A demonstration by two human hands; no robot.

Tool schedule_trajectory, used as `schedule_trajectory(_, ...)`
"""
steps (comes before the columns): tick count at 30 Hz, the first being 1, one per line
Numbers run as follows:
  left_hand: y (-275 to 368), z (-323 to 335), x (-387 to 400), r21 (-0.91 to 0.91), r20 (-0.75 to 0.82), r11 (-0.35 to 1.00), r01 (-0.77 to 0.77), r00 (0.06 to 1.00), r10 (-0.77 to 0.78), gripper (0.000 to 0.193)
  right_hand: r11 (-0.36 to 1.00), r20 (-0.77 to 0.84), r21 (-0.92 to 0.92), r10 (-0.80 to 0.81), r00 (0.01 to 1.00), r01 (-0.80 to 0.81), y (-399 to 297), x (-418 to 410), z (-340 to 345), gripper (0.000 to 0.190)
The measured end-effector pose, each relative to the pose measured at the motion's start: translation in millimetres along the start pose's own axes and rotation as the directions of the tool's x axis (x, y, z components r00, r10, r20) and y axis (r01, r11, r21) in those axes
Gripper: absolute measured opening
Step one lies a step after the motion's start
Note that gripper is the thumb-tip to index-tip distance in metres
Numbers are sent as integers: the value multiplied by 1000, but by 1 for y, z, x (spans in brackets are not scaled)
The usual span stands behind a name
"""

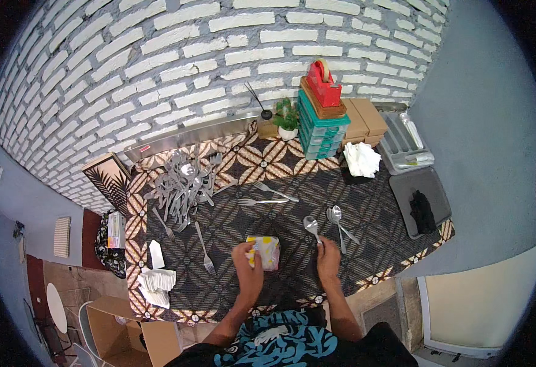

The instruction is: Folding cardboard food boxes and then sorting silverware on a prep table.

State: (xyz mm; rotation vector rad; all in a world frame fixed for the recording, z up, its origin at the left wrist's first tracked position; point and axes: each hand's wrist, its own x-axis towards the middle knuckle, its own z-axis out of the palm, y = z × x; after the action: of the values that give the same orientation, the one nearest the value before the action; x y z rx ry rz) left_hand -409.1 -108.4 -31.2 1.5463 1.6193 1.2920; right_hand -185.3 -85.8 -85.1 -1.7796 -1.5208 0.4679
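Observation:
My left hand [249, 266] has its fingers on the left side of a white and yellow folded packet [268, 253], which lies on the patterned tablecloth. Between the fingers of my right hand [328, 259] is the handle of a metal spoon [311, 225], its bowl pointing away from me. To the right of it two spoons [337, 214] lie crossed. Beyond the packet are two forks [262, 202] on the cloth. Another fork [205, 250] and a smaller-looking one [163, 224] lie to the left, near a large heap of metal cutlery [183, 188].
White paper sleeves or napkins [157, 280] are stacked at the left edge. Along the back stand a potted plant [287, 120], teal drawers [324, 135] under a red tape dispenser [325, 87], and cardboard boxes [362, 119]. A cutlery tray [401, 142] and grey tray [399, 188] are at right.

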Motion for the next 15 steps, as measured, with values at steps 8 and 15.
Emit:
schedule_trajectory(8, -53, -5, -1, -43, 60, 902, 429, 903, -426, 43, 848, -25, -527, -87, 996, 60, -15, -7, -2, 33)
schedule_trajectory(15, -48, -8, 39, -5, 169, 956, 293, 943, -288, 32, 945, 296, 312, -193, 935, 97, -68, 32, 39, 31)
